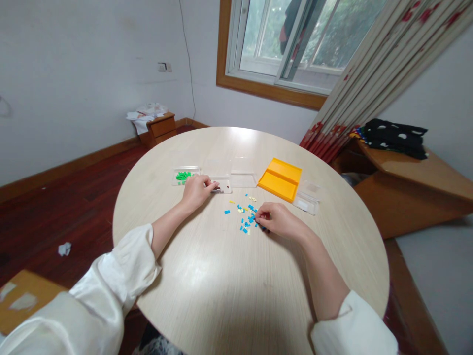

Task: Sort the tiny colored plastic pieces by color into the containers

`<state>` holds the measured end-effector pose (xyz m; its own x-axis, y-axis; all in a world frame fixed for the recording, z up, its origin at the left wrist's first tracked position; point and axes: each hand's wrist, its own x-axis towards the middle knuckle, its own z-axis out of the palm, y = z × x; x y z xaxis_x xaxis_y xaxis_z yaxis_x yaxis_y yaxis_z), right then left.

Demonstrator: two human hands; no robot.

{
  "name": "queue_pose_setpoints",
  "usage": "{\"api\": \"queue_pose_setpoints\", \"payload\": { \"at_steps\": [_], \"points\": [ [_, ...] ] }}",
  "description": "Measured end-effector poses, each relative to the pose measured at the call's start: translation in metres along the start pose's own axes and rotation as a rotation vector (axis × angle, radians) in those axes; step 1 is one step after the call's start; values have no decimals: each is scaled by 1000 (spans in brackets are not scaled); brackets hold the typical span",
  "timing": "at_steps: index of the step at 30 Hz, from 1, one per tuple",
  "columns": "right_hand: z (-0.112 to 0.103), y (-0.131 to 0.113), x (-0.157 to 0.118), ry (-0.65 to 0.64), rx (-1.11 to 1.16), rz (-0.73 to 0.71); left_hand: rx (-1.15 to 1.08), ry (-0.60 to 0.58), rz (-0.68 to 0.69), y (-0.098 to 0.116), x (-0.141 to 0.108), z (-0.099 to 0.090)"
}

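My left hand point(198, 191) rests at a clear plastic box point(226, 189) with a few small dark pieces in it. Its thumb and fingers are pinched together over the box's left part; whatever they hold is too small to make out. On the table, my right hand point(279, 220) has its fingertips drawn together at the right edge of a loose scatter of small blue pieces point(247, 220). What sits between those fingertips is hidden. Pale yellow pieces point(253, 199) lie among and behind the blue ones. Left of my left hand, a clear box holds green pieces point(183, 176).
Behind the scatter stands a clear box point(244, 180), with an open yellow case point(279, 185) to its right. Further right lies another clear container point(306, 203). All are on a round wooden table point(214, 276). A wooden cabinet point(417, 192) stands beyond its right edge.
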<state>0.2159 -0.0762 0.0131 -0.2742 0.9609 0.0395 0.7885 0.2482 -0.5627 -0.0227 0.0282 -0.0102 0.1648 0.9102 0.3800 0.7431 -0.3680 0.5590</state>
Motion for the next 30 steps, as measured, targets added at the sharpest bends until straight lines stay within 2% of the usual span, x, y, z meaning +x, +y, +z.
{"api": "queue_pose_setpoints", "payload": {
  "at_steps": [10, 17, 20, 24, 30],
  "points": [
    [2, 2, 3, -8, 15, 31, -17, 13, 17, 5, -2, -1],
    [3, -4, 4, -11, -30, 5, -160, -34, 134, 5, -4, 6],
    [2, -10, 4, 23, -5, 24, -232, -61, 213, 10, -8, 6],
    [3, -15, 5, 94, 154, 57, -346, -141, 272, 23, -16, 3],
    [12, -23, 9, 230, 300, -76, -493, -265, 253, 35, -23, 2]
  ]
}}
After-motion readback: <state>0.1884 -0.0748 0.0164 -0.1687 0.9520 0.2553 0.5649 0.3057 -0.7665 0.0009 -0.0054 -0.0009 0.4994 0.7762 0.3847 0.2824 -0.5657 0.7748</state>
